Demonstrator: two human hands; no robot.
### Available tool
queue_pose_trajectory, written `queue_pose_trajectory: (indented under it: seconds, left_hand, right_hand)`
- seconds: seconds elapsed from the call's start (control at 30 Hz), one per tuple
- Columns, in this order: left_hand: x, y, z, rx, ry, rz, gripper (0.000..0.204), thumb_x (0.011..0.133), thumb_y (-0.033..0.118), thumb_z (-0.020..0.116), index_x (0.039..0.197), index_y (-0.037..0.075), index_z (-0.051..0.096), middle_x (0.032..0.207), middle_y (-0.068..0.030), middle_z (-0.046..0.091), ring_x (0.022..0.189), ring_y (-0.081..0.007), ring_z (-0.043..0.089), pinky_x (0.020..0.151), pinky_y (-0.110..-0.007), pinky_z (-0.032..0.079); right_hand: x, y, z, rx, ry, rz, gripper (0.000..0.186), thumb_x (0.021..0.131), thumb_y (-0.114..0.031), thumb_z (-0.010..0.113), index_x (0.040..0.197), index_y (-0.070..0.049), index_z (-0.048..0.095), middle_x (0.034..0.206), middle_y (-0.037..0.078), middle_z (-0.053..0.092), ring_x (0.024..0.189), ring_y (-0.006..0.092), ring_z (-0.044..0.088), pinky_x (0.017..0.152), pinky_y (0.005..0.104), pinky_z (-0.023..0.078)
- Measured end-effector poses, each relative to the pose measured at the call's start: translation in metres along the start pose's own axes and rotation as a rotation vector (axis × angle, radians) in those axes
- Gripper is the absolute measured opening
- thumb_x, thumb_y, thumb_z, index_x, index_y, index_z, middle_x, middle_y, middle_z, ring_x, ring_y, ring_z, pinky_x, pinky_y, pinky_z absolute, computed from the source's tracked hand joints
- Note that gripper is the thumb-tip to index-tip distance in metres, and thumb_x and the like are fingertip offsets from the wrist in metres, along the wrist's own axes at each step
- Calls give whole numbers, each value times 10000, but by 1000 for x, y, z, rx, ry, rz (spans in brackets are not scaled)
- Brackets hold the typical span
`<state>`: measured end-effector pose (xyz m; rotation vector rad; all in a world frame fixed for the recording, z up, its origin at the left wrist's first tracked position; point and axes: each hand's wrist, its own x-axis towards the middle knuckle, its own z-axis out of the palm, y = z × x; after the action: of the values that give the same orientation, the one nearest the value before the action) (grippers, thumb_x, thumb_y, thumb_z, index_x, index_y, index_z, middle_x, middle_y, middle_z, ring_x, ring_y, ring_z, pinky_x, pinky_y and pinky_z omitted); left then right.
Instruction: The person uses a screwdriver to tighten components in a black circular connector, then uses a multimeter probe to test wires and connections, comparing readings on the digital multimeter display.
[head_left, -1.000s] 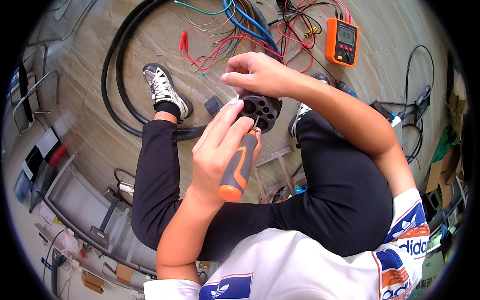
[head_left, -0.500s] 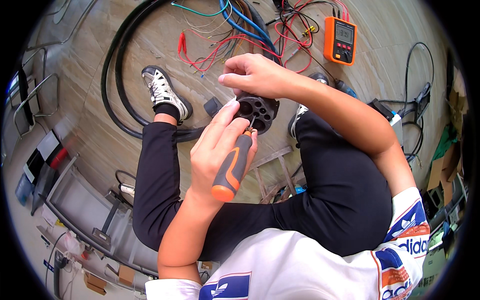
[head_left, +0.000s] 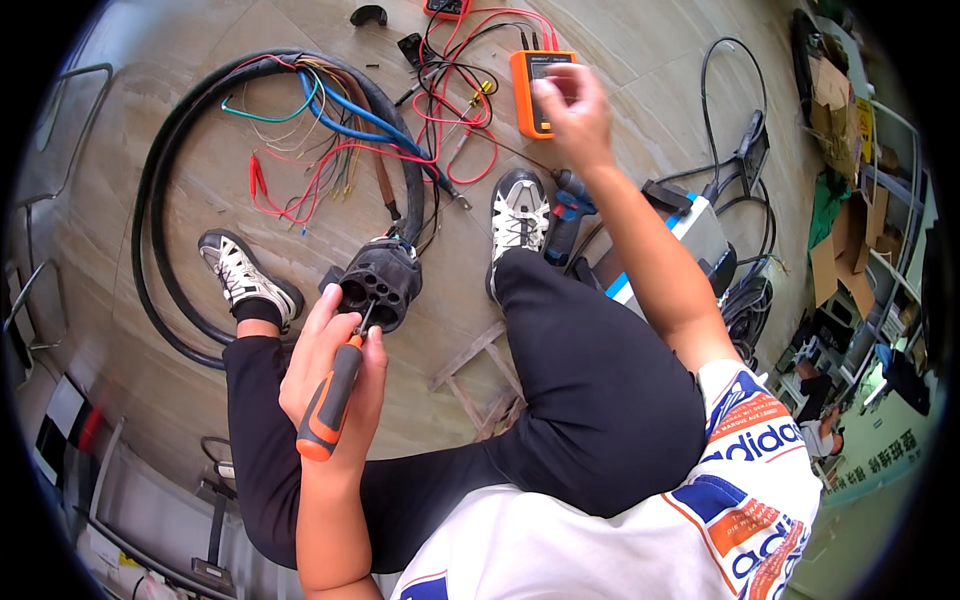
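My left hand (head_left: pixel 318 365) is closed around an orange-and-grey screwdriver (head_left: pixel 330 395); its shaft reaches into one hole of the black multi-hole connector (head_left: pixel 392 275), which lies between my feet on a thick cable. My right hand (head_left: pixel 575 110) is raised over the orange meter (head_left: pixel 524 100), slightly blurred, with loosely bent fingers and nothing visible in them; whether it touches the meter I cannot tell. Red test leads (head_left: pixel 480 165) and loose coloured wires (head_left: pixel 340 110) lie beyond the connector on the tiled floor.
A drill (head_left: pixel 568 215) lies beside my right foot, near a grey case (head_left: pixel 640 255) and dark cables. Coiled black cable (head_left: pixel 142 230) surrounds my left foot. A wooden frame (head_left: pixel 470 365) is between my legs. Metal chair frames stand at left; cardboard (head_left: pixel 850 235) and clutter at right.
My right hand has left the connector and moved forward to above the orange meter. The view has shifted rightward. My left hand still holds the screwdriver at the connector.
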<state>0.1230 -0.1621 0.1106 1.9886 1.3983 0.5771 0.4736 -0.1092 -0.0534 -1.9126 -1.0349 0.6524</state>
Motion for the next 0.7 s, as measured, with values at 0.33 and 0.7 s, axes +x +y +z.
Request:
queue_pose_trajectory:
  seconds: [0.33, 0.7]
  left_hand:
    - [3, 1, 0, -7, -31, 22, 248, 806, -25, 781, 1028, -12, 671, 1203, -248, 698, 834, -289, 731, 728, -324, 593]
    - [4, 0, 1, -11, -23, 37, 231, 814, -26, 778, 1019, -24, 672, 1200, -251, 694, 842, -292, 733, 730, -325, 589]
  right_hand:
    - [6, 197, -47, -287, -63, 397, 942, 760, -570, 824, 1405, 44, 518, 1370, 258, 595, 1294, 333, 585, 1060, 425, 477]
    - [10, 165, -36, -329, -290, 373, 738, 700, -562, 863, 1242, -98, 676, 1304, 142, 646, 1211, 277, 616, 1033, 422, 477]
